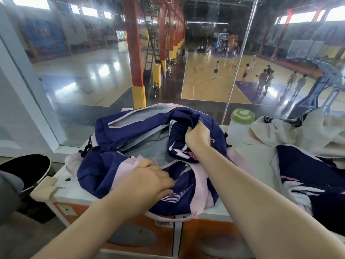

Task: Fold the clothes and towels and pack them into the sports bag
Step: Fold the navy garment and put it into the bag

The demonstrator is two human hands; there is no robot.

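A navy-blue fabric sports bag with pale pink trim and straps (104,165) lies unzipped on the white top of a low cabinet with orange fronts (74,193), its grey lining showing through the wide mouth. The right hand (198,136) has its fingers curled tight round a folded navy garment with white and pink markings (177,144), which sits at the right end of the bag's opening, partly inside. The left hand (149,179) rests on the bag's near rim, its fingers bent over the navy and pink fabric and pinching it. To the right on the cabinet top lie a crumpled cream towel (298,135) and, nearer, another navy garment with white and pink patches (313,176). A translucent bottle with a green lid (240,126) stands between the bag and the towel. A black bin (28,171) stands left of the cabinet.
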